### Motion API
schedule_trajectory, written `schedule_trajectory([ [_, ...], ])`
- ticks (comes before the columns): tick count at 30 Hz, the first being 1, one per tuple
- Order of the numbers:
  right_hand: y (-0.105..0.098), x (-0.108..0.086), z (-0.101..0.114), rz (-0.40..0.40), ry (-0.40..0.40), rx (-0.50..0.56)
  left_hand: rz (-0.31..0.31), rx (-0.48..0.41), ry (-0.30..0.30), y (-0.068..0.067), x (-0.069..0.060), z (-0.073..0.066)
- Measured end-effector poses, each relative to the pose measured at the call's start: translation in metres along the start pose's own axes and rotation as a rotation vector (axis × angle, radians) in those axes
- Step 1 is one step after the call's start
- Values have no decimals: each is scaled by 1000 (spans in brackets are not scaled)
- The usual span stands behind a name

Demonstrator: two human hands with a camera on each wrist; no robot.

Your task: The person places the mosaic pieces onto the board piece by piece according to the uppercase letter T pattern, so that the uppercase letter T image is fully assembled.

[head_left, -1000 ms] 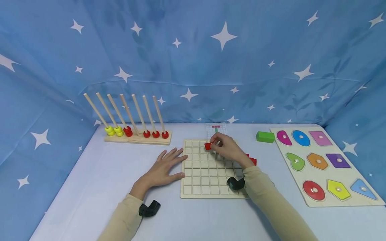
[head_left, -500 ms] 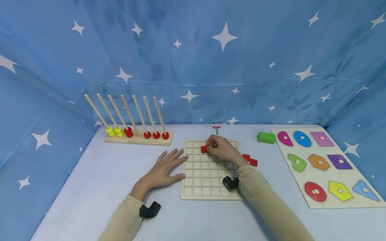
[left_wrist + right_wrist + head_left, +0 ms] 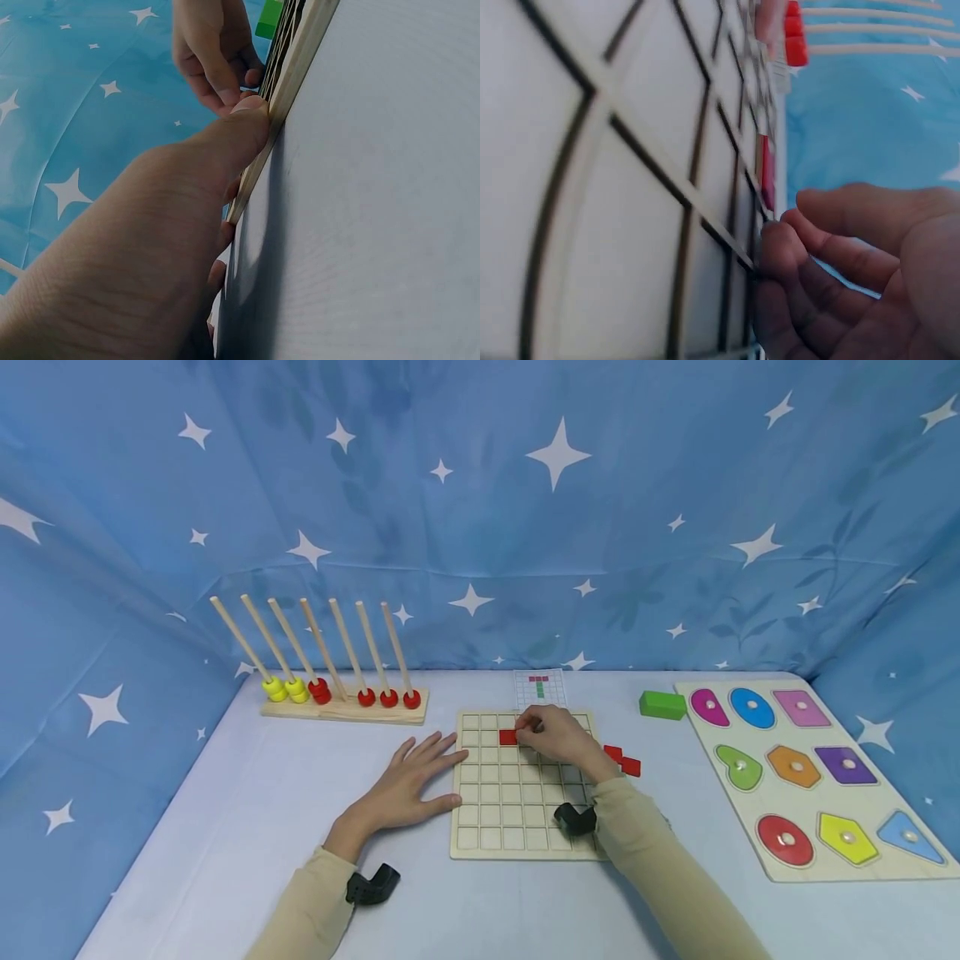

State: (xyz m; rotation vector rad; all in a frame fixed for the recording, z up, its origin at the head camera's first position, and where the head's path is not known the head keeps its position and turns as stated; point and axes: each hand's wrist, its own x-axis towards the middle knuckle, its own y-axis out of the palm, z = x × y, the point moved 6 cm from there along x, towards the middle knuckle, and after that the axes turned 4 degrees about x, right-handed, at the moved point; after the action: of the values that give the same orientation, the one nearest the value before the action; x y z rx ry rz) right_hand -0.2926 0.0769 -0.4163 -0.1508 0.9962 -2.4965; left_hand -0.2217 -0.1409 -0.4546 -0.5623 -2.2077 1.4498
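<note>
On a wooden grid board point(image 3: 490, 837) a small red square tile point(image 3: 507, 737) lies in a cell of an upper row. At the tile's right edge are my right hand's point(image 3: 558, 737) bent fingertips. In the right wrist view the red tile point(image 3: 768, 172) lies just past the fingertips, and nothing shows between thumb and fingers. My left hand point(image 3: 408, 781) rests at the board's left edge with its fingers spread. The left wrist view shows its thumb point(image 3: 229, 139) against the edge of the wooden board point(image 3: 300, 64).
Two red tiles point(image 3: 622, 761) lie right of the board. A pattern card point(image 3: 553, 693) with a red and green T sits behind it. A green block point(image 3: 662, 705), a shape puzzle point(image 3: 750, 810) and a peg stand with beads point(image 3: 345, 712) are farther out.
My right hand has moved slightly left with the red tile, which was tilted in its fingers and now lies flat on the grid. The left hand has stayed still.
</note>
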Motion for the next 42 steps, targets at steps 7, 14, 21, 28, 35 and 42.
schedule_trajectory([
  [7, -20, -22, -12, -24, -16, 71, -6, 15, 3, 3, 0, 1],
  [14, -45, -41, -31, -106, -7, 62, -14, 8, 9, -1, 0, 1],
  [21, -60, -54, -50, -130, 36, 74, -19, 3, 16, -2, -1, 0],
  [28, -68, -63, -67, -162, 96, 23, -27, -4, 29, -1, -1, -1],
  [35, -73, -75, -81, -178, 143, -14, -34, 0, 33, -1, -1, -1],
  [42, -79, -88, -90, -176, 148, -50, -35, -6, 29, -1, -1, 0],
])
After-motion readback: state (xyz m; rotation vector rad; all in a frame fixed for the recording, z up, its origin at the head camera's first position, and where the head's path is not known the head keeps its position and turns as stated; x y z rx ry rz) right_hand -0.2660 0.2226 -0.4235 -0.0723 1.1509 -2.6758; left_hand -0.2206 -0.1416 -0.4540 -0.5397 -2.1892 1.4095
